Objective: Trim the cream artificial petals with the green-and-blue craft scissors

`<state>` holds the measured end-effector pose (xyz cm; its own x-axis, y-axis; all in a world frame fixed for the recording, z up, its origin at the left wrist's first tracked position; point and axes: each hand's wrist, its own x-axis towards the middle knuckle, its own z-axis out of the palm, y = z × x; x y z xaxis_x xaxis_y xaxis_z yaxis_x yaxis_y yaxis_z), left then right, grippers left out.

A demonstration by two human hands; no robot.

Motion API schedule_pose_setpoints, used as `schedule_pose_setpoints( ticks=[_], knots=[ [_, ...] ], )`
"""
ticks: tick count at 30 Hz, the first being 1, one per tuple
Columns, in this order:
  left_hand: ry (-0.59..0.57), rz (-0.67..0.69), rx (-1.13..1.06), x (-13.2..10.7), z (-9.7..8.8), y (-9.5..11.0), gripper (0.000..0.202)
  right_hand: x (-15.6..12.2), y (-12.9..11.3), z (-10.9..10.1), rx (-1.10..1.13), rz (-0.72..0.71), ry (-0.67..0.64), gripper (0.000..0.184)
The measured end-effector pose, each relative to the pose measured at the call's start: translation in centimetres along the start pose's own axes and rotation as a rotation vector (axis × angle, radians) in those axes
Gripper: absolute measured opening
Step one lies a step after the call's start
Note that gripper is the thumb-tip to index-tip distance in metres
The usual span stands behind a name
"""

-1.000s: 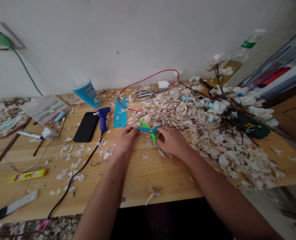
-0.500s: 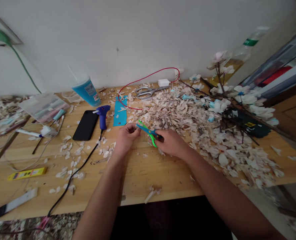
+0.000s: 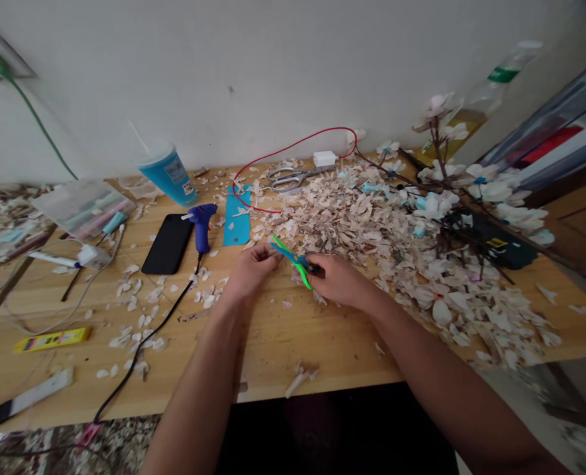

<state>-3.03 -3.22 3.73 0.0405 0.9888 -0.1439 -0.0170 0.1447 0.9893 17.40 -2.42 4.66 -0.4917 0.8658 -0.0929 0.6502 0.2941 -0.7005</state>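
My right hand (image 3: 335, 277) holds a pair of scissors (image 3: 297, 261) with one green and one blue side, its tips pointing left and away from me. Just left of the tips, my left hand (image 3: 254, 269) is closed in a pinch; whatever lies between its fingertips is too small or hidden to make out. Behind both hands spreads a heap of pale dried petals (image 3: 342, 214). A flat blue piece (image 3: 237, 227) lies on the wooden table beyond my left hand.
A blue glue gun (image 3: 201, 224) and a black phone (image 3: 168, 244) lie to the left, near a blue cup (image 3: 170, 175). Grey scissors (image 3: 293, 178) rest by the wall. At right are flowering branches (image 3: 434, 204) and a bottle (image 3: 476, 105).
The scissors' blades look closer together than before. My hands stay nearly in place, and the whole view has shifted slightly.
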Motion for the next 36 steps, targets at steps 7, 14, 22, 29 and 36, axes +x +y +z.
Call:
schedule_pose_setpoints(
  ticks=[7,14,22,29,36],
  knots=[
    [0.025,0.01,-0.135,0.12,-0.11,-0.33,0.022,-0.12,-0.08,-0.14,-0.038,0.017,-0.014,0.021],
    [-0.036,0.049,0.015,0.16,0.07,-0.05,0.021,-0.09,0.08,-0.39,-0.121,0.019,-0.02,0.014],
    [0.026,-0.009,-0.179,0.15,-0.11,0.07,0.028,0.12,0.41,-0.35,-0.105,0.026,-0.002,0.011],
    [0.102,0.05,-0.272,0.53,0.37,-0.37,0.029,0.11,0.31,-0.2,-0.095,0.029,-0.003,0.016],
    [0.145,0.115,0.198,0.04,0.32,-0.07,0.009,0.15,0.34,0.05,-0.061,-0.021,0.113,0.009]
  ],
)
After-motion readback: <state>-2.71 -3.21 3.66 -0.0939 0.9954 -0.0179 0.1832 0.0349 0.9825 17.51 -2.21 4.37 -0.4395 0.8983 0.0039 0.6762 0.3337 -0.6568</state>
